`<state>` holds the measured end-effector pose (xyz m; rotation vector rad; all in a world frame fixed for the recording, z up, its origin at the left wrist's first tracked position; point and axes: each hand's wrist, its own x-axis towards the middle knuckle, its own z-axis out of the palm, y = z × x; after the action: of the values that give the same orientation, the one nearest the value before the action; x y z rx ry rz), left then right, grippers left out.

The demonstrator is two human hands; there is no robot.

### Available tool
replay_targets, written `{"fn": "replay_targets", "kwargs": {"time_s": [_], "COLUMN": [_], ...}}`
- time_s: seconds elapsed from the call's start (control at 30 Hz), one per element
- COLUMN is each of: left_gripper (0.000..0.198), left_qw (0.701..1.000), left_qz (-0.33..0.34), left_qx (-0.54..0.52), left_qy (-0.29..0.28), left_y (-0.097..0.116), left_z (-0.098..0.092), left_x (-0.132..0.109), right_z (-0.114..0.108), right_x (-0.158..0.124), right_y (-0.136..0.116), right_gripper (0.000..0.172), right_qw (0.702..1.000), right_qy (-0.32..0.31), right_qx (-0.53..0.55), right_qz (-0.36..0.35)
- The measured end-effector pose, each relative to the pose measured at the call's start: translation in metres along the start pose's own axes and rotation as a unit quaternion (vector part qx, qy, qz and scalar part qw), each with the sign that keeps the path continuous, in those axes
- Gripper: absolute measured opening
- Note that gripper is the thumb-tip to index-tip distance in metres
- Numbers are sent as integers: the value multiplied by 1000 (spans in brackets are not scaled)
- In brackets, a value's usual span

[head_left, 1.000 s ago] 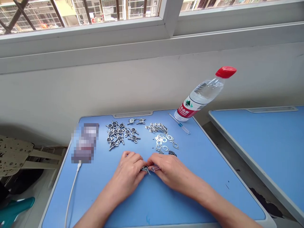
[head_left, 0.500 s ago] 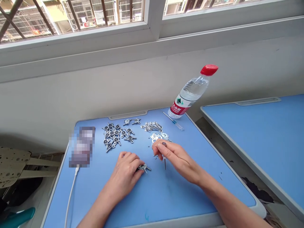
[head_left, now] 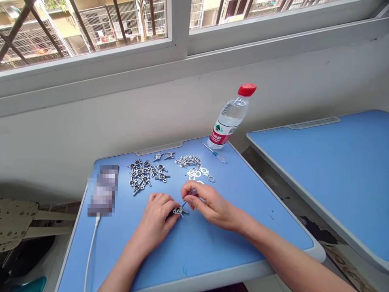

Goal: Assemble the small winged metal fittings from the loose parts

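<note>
The left hand [head_left: 154, 227] grips a small silver metal part [head_left: 180, 211] on the blue desk [head_left: 212, 259] — the right hand [head_left: 209, 205] pinches a small screwdriver [head_left: 193, 191], its tip just beside that part, below a heap of matching pieces [head_left: 139, 174].

Blue tabletop [head_left: 219, 247] with a pale grey edge, shiny silver metal pieces [head_left: 139, 174], translucent purple screwdriver handle [head_left: 193, 191], red bottle cap [head_left: 247, 89], red-and-white water bottle label [head_left: 217, 136], white charging cable [head_left: 91, 247], off-white wall [head_left: 91, 121], beige board [head_left: 15, 219] speckled with dark spots
</note>
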<state>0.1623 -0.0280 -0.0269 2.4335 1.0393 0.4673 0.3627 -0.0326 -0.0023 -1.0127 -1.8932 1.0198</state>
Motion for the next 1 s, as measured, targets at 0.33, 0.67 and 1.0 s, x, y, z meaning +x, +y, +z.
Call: {"fn": "replay_targets", "kwargs": {"time_s": [0.33,0.67,1.0], "left_gripper": [18,19,7], "left_qw": [1000,1000,1000], "left_qz": [-7,0,7], "left_qx": [7,12,29], "left_qy": [-13,-5,3], "left_y": [1,0,0], "left_z": [0,1,2], "left_x": [0,-1,0], "right_z": [2,2,13], "right_x": [1,1,1], "right_y": [1,2,12], "right_gripper": [16,15,23], "right_qw": [999,997,983], "right_qy": [-25,-20,19], "right_qx": [-38,-64,-108], "right_qz": [-23,-37,-147]}}
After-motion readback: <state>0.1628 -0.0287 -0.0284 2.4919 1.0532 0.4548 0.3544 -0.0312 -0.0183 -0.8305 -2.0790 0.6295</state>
